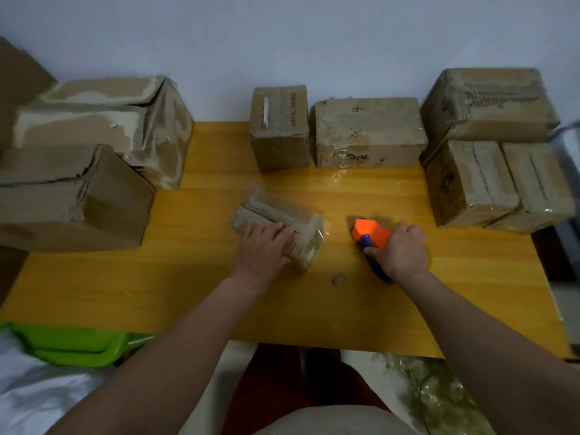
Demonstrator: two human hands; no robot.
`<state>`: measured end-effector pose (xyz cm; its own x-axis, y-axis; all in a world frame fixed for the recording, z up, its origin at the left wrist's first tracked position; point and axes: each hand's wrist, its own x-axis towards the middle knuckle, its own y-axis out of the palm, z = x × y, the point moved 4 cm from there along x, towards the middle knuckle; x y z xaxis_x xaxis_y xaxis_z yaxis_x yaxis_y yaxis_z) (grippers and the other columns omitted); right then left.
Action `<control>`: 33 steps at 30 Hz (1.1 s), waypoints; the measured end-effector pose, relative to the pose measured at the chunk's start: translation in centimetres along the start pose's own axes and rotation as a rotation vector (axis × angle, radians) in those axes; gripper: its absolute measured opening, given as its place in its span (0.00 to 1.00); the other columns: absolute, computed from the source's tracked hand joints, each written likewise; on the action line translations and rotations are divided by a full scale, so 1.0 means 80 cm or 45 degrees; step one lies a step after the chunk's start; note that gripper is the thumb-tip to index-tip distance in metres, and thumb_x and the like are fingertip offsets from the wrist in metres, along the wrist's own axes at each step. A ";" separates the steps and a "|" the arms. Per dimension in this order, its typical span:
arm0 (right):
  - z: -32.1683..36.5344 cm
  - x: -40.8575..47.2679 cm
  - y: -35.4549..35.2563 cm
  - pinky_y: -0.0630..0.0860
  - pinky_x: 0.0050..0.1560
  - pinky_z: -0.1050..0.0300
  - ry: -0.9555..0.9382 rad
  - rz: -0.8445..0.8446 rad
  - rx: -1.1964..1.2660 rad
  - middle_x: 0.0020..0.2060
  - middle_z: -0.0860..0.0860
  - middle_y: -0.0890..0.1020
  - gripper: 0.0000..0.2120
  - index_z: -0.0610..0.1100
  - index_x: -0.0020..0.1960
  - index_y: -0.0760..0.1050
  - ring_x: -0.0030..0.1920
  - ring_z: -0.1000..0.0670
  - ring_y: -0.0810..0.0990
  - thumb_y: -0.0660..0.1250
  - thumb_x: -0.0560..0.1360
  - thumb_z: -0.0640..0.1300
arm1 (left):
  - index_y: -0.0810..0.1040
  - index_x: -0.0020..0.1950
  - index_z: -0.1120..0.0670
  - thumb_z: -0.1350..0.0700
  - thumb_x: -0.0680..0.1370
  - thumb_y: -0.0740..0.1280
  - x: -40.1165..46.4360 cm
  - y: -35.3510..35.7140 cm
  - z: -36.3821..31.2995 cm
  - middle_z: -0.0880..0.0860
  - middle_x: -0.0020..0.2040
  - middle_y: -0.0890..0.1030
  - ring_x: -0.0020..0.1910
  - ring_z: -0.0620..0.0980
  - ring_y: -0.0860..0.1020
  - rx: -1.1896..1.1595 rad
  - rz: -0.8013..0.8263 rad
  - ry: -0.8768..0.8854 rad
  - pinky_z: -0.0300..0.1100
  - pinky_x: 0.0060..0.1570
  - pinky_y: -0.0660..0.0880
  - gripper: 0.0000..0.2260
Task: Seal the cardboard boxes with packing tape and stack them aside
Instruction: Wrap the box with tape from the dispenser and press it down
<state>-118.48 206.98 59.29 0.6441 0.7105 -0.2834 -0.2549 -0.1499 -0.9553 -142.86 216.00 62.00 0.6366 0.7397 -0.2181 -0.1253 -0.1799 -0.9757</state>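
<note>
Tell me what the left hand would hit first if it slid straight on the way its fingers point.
The left hand already lies on the small box, fingers pointing up-right. Going on past it, the way looks free across the table until the box marked 4, though depth is unclear.

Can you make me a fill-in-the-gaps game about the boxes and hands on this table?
1. The left hand rests on a small taped cardboard ____.
2. The right hand holds an orange and ____ tape dispenser.
3. Everything sits on a ____ wooden table.
4. Beside the table's near left corner sits a bright ____ plastic tub.

Missing words: box; blue; yellow; green
</note>
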 end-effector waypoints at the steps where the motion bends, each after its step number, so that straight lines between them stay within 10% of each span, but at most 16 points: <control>1: 0.014 -0.005 -0.008 0.67 0.60 0.47 -0.119 -0.167 0.076 0.54 0.36 0.73 0.26 0.34 0.57 0.71 0.57 0.36 0.71 0.72 0.71 0.54 | 0.61 0.77 0.49 0.40 0.76 0.66 0.006 -0.004 0.000 0.52 0.72 0.68 0.70 0.55 0.65 -0.002 -0.042 0.006 0.51 0.73 0.54 0.32; 5: 0.094 -0.061 -0.015 0.69 0.59 0.49 -0.916 -0.505 0.464 0.51 0.39 0.80 0.15 0.35 0.52 0.78 0.53 0.38 0.78 0.59 0.76 0.45 | 0.72 0.69 0.52 0.36 0.70 0.70 0.025 -0.010 0.000 0.55 0.67 0.71 0.67 0.57 0.66 -0.026 -0.096 0.057 0.49 0.69 0.58 0.32; 8: 0.125 -0.086 0.013 0.72 0.64 0.49 -1.189 -0.453 0.169 0.56 0.44 0.82 0.19 0.38 0.57 0.80 0.60 0.43 0.79 0.56 0.77 0.46 | 0.71 0.66 0.51 0.34 0.70 0.69 0.033 -0.003 0.007 0.56 0.78 0.57 0.77 0.58 0.52 -0.123 -0.060 0.085 0.56 0.74 0.50 0.31; 19: 0.148 -0.016 0.004 0.51 0.75 0.53 -0.838 -0.025 0.148 0.72 0.45 0.67 0.23 0.41 0.74 0.64 0.75 0.45 0.60 0.46 0.83 0.48 | 0.60 0.76 0.49 0.32 0.75 0.61 0.029 0.010 0.013 0.54 0.80 0.45 0.79 0.56 0.43 -0.123 0.097 0.137 0.55 0.76 0.43 0.35; 26: 0.135 0.033 -0.017 0.68 0.45 0.70 -0.282 0.341 1.175 0.58 0.45 0.79 0.18 0.40 0.72 0.64 0.54 0.51 0.74 0.52 0.82 0.36 | 0.56 0.76 0.52 0.26 0.65 0.65 0.057 -0.013 0.009 0.55 0.76 0.57 0.76 0.56 0.53 -0.053 0.032 0.180 0.59 0.75 0.44 0.48; 33: 0.129 0.038 -0.005 0.68 0.60 0.55 -0.168 0.439 1.065 0.59 0.41 0.79 0.16 0.37 0.60 0.76 0.62 0.43 0.74 0.54 0.83 0.44 | 0.43 0.80 0.48 0.23 0.64 0.63 0.075 0.004 0.005 0.51 0.75 0.57 0.75 0.54 0.53 -0.012 0.084 0.333 0.55 0.76 0.39 0.54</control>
<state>-123.86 216.26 59.66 0.3607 0.7992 -0.4808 -0.8906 0.1420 -0.4321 -139.42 220.63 60.39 0.8025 0.5334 -0.2672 -0.1669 -0.2293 -0.9590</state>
